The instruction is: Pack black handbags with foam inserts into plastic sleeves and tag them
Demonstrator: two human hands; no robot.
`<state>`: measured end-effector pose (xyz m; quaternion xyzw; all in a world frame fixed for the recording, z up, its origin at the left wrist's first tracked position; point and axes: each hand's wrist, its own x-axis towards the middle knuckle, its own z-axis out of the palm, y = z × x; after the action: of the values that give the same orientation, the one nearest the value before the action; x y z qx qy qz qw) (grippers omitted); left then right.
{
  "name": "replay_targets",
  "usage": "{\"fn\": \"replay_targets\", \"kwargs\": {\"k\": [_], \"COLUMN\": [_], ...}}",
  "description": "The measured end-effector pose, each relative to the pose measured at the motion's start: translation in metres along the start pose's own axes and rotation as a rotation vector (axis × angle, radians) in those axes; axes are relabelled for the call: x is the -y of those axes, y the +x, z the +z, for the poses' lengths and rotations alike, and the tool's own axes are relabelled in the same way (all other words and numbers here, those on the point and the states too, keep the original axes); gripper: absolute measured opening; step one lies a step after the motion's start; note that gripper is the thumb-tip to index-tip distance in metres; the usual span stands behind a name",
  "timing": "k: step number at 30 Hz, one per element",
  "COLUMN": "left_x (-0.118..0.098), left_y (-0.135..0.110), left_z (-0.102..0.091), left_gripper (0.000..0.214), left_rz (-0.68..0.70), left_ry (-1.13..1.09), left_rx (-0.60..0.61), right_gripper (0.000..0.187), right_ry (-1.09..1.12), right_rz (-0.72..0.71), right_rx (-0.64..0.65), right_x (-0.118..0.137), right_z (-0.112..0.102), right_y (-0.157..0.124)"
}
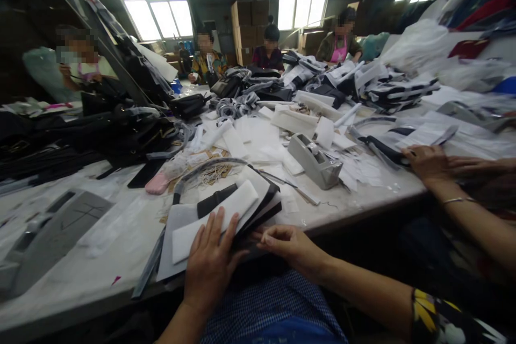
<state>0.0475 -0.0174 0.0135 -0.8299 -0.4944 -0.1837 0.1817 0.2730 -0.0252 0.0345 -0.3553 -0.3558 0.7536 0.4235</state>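
Observation:
My left hand (213, 255) lies flat, fingers stretched, on a white padding strip (236, 204). The strip rests on a black bag (275, 197) with white sheets around it, near the table's front edge. A handle wrapped in clear film (189, 172) arches behind it. Just right of the bag's near corner is my right hand (292, 247), its thumb and fingers pinched together. Whatever may be between those fingertips is too small to make out. Part of the bag is hidden under the strip and my left hand.
A grey tape dispenser (316, 161) stands behind the bag; another dispenser (60, 242) is at left. A pink object (157, 184) lies beside black bags (133, 134). A co-worker's hand (429, 164) touches another bag at right. Several people sit across the heaped table.

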Motion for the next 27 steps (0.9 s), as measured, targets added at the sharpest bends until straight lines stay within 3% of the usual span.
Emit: {"fn": "replay_targets", "kwargs": {"k": [4,7,9,12,14,16,20,23,27], "left_x": [0.015,0.027,0.034,0.042,0.045,0.045,0.041,0.041,0.046], "left_y": [-0.002,0.000,0.003,0.006,0.008,0.008,0.007,0.007,0.009], "left_z": [-0.006,-0.011,-0.015,-0.020,-0.021,-0.021,-0.019,-0.018,-0.022], "left_gripper": [0.076,0.077,0.076,0.076,0.076,0.077,0.074,0.073,0.076], "left_rz": [-0.042,-0.073,-0.088,-0.124,-0.152,-0.169,-0.179,-0.207,-0.270], "left_ry": [0.005,-0.006,-0.005,0.010,0.004,-0.017,-0.061,-0.082,-0.108], "left_rx": [-0.085,-0.100,-0.093,-0.112,-0.134,-0.139,-0.147,-0.159,-0.160], "right_gripper": [0.029,0.026,0.021,0.023,0.035,0.046,0.048,0.032,0.023], "right_ry": [-0.099,-0.289,-0.599,-1.232,-1.580,-1.772,-1.774,-1.669,-1.599], "right_rz": [-0.120,-0.204,-0.360,-0.592,-0.607,-0.578,-0.638,-0.657,-0.653], "right_rx": [0.069,0.137,0.103,-0.099,-0.151,-0.117,0.014,0.095,-0.115], "right_x": [0.006,0.017,0.025,0.032,0.028,0.017,-0.011,-0.015,0.011], "right_z": [0.021,0.021,0.007,-0.029,-0.053,-0.064,-0.046,-0.021,-0.016], "right_y": [-0.001,0.007,0.017,0.033,0.039,0.041,0.035,0.034,0.057]}}
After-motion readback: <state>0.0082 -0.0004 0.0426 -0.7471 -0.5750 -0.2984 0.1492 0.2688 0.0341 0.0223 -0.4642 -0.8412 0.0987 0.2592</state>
